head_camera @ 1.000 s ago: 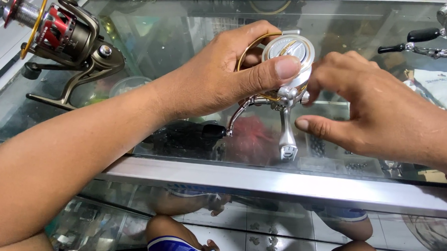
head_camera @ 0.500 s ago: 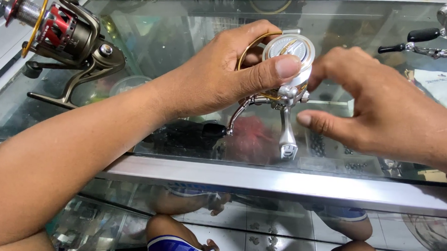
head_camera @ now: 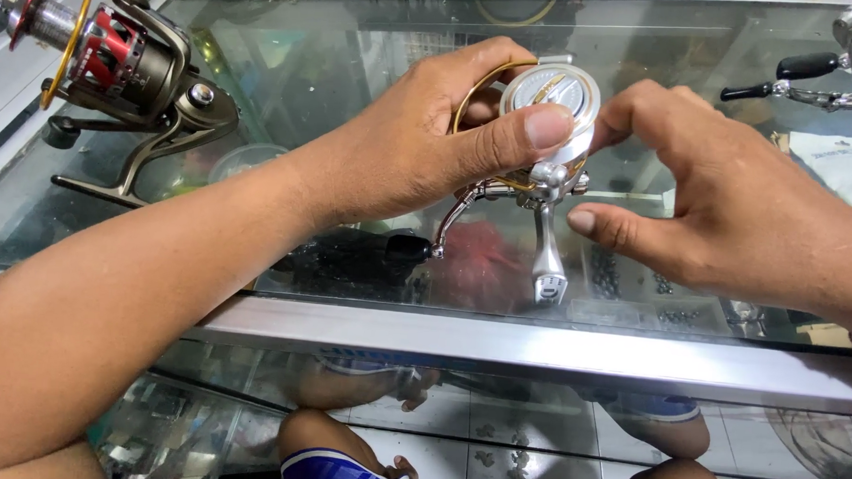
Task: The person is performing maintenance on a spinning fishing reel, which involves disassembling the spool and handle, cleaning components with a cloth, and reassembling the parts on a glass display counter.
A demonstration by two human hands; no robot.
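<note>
Silver fishing reel (head_camera: 550, 112) gripped in left hand (head_camera: 420, 145), right hand (head_camera: 720, 212) half-open beside, above counter edge (head_camera: 498, 341).

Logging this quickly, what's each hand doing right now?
Left hand: closed around the silver spinning reel.
Right hand: fingers at the reel, grip cannot be told.

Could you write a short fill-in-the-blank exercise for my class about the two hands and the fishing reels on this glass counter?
1. The left hand grips a ____ coloured fishing reel.
2. The right hand is at the reel's side, and its palm is ____.
3. The bronze reel with red trim rests on the ____ counter.
4. That bronze reel lies nearest the person's ____ hand.

Missing words: silver; empty; glass; left
</note>
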